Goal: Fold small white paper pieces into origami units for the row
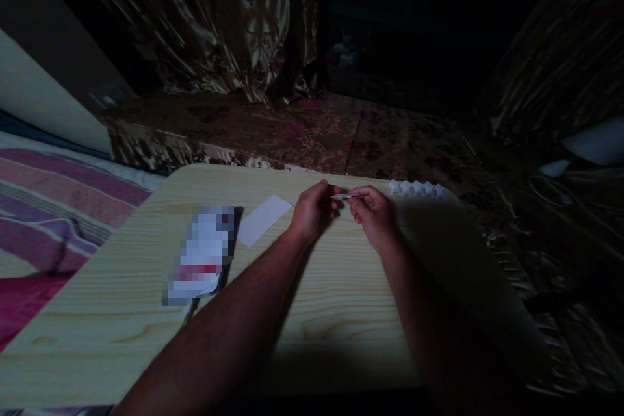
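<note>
Both my hands meet over the far middle of a light wooden table (146, 325). My left hand (312, 211) and my right hand (374, 214) are both closed in a pinch on a small white folded piece of paper (344, 196) held between them, just above the tabletop. A white paper strip (263, 220) lies flat to the left of my left hand. A row of several small white folded paper stars (416, 188) sits at the table's far edge, right of my right hand.
A blurred white and red item on a dark backing (199, 253) lies on the table's left half. A striped pink blanket (53, 201) is at the left. Patterned brown cloth (302, 130) and dark curtains (195, 19) lie beyond the table. The right side is in shadow.
</note>
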### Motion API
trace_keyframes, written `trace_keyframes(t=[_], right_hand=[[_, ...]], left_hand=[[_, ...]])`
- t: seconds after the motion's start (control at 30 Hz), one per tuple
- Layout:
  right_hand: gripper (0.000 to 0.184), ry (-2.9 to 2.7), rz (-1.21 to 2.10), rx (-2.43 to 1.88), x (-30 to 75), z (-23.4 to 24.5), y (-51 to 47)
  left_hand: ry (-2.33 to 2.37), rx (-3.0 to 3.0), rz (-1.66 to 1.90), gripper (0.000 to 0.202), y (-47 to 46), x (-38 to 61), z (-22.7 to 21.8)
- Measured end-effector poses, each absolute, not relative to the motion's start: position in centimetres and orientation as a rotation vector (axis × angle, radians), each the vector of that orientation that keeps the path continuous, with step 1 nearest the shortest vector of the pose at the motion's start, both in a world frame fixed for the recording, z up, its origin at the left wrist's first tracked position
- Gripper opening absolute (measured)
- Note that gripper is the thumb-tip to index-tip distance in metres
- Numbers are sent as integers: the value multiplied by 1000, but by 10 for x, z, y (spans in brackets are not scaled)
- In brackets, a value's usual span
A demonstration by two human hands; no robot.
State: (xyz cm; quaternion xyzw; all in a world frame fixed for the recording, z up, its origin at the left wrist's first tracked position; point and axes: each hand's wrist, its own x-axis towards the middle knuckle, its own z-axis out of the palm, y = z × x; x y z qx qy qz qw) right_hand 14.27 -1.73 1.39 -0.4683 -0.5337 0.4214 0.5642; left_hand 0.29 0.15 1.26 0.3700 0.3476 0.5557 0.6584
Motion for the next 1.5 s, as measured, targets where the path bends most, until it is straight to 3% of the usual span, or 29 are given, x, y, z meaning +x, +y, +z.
trace_keyframes(t=[0.2, 0.33, 0.57, 0.77, 1.17, 1.5], right_hand=[[13, -1231, 1035, -1096, 142, 17, -21], [13, -1224, 1058, -1067, 141, 16, -21], [36, -1082, 1150, -1028, 144, 14, -17], [38, -1147, 1031, -1110, 144, 14, -16], [23, -1322, 943, -1193, 147, 8, -15], [32, -1319, 984, -1184, 150, 10, -14]], left_hand=[[758, 956, 1201, 29, 0, 2, 12], [754, 1001, 1167, 34, 1, -1, 8], [733, 982, 1262, 39, 0, 0, 7], [825, 983, 1374, 35, 0, 3, 5], [801, 1242, 1313, 34, -5, 6, 5], [852, 1236, 1368, 27, -3, 6, 0]])
